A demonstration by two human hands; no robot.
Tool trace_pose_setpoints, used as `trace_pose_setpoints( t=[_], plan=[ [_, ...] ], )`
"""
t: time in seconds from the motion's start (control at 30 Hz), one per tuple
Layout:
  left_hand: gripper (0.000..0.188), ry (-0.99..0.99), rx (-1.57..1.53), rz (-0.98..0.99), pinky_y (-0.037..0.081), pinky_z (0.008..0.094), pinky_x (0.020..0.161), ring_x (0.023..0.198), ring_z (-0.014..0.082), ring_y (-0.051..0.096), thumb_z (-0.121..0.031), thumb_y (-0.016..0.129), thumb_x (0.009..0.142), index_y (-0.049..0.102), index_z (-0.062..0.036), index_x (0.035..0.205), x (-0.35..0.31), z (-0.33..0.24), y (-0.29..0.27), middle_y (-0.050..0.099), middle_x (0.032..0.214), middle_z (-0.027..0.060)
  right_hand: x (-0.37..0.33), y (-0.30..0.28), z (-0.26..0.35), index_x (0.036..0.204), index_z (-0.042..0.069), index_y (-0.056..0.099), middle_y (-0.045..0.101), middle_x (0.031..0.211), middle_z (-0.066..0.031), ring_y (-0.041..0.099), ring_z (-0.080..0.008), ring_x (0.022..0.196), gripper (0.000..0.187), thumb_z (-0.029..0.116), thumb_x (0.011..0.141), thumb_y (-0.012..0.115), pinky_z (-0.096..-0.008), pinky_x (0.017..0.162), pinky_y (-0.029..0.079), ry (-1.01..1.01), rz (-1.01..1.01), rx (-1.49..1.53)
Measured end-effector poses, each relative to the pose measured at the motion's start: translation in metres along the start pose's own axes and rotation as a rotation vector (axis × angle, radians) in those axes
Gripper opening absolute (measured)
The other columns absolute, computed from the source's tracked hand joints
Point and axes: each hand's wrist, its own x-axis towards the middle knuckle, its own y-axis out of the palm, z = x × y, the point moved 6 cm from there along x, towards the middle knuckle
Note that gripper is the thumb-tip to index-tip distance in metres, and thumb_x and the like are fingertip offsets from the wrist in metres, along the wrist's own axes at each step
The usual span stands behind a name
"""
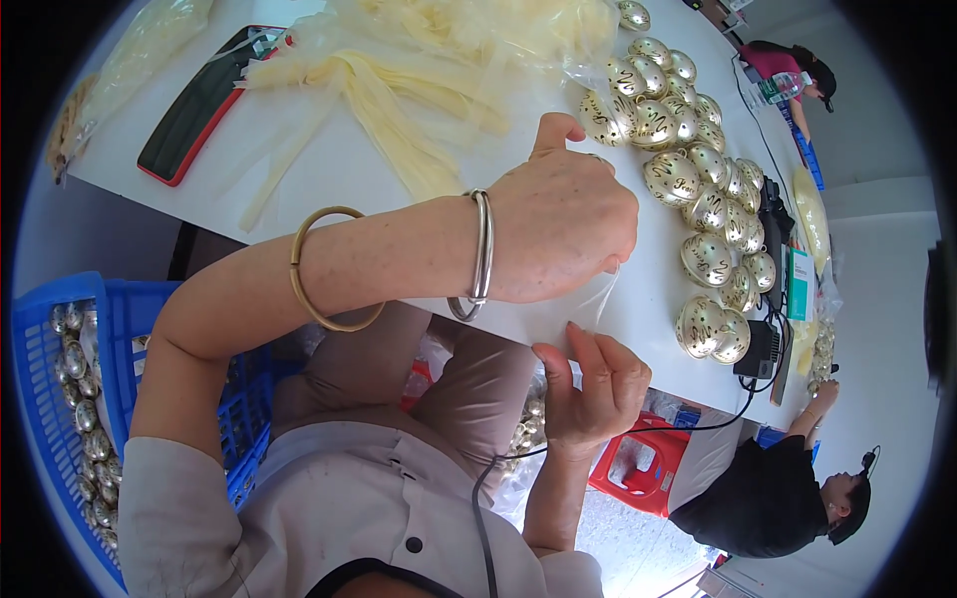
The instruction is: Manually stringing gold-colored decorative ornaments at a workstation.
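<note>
My left hand (568, 219), with bracelets on its forearm, is above the table's front edge. Its fingers are closed on a thin, translucent strip (605, 292) that looks like sheer ribbon. Down from that grip the strip runs toward my right hand (598, 391). The right thumb and fingertips are apart, bent, close to the strip's lower part; whether they touch it is hard to see. Beyond my left hand lies a bundle of pale yellow sheer ribbons (374, 120). To the right sit several shiny gold ball ornaments (706, 259) with dark lettering.
A black-and-red tool or case (204, 110) lies on the white table (224, 204). At left stands a blue basket (115, 299) of silvery ornaments. Cables and a black adapter (760, 347) are along the right edge. A red stool (638, 463) and a co-worker in black (763, 498) are beyond.
</note>
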Motion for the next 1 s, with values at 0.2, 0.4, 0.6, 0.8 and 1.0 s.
trace_pose_setpoints(
  t=[0.2, 0.4, 0.6, 0.8, 1.0],
  plan=[
    [0.013, 0.0, 0.026, 0.042, 0.024, 0.0479, 0.093, 0.077, 0.0184, 0.053, -0.013, 0.062, 0.079, 0.067, -0.0154, 0.067, 0.0, -0.001, 0.0, 0.053, 0.061, -0.0003, 0.002, 0.002, 0.01, 0.088, 0.003, 0.066, 0.06, 0.08, -0.0069, 0.054, -0.0203, 0.069, 0.02, 0.002, 0.07, 0.074, -0.0277, 0.064, 0.045, -0.055, 0.017, 0.097],
    [0.01, -0.013, 0.001, 0.073, 0.025, 0.0471, 0.093, 0.079, 0.0182, 0.054, -0.014, 0.063, 0.078, 0.066, -0.0145, 0.068, 0.001, 0.003, -0.003, 0.054, 0.062, -0.0008, -0.007, -0.008, -0.033, 0.089, 0.0, 0.057, 0.061, 0.079, -0.0085, 0.053, -0.0145, 0.066, 0.011, 0.006, 0.084, 0.064, -0.0257, 0.062, 0.044, 0.375, -0.129, 0.563],
    [0.009, 0.081, 0.062, 0.2, 0.027, 0.0435, 0.093, 0.081, 0.0204, 0.054, -0.016, 0.066, 0.077, 0.065, -0.0115, 0.084, 0.004, -0.003, 0.002, 0.057, 0.067, 0.0016, 0.019, -0.03, -0.06, 0.092, -0.003, 0.055, 0.063, 0.082, -0.0093, 0.055, -0.0097, 0.068, 0.011, 0.007, 0.089, 0.058, -0.0242, 0.062, 0.047, 0.582, -0.184, 1.079],
    [0.028, 0.056, -0.001, 0.315, 0.03, 0.0399, 0.089, 0.084, 0.0224, 0.055, -0.018, 0.071, 0.073, 0.059, -0.0096, 0.097, 0.02, -0.007, -0.008, 0.06, 0.076, 0.0038, 0.104, -0.046, -0.047, 0.096, -0.004, 0.055, 0.064, 0.083, -0.0098, 0.06, -0.0106, 0.072, 0.007, -0.002, 0.089, 0.054, -0.0212, 0.066, 0.05, 0.405, 0.156, 0.877],
    [0.033, 0.028, -0.199, 0.005, 0.033, 0.0374, 0.084, 0.077, 0.0247, 0.055, -0.02, 0.072, 0.073, 0.056, -0.0093, 0.099, 0.017, 0.009, -0.033, 0.057, 0.079, 0.002, 0.156, -0.028, -0.022, 0.098, -0.001, 0.055, 0.063, 0.08, -0.007, 0.061, -0.0117, 0.07, 0.019, -0.012, 0.083, 0.051, -0.0223, 0.066, 0.048, 0.144, 0.341, 0.63]
  ],
)
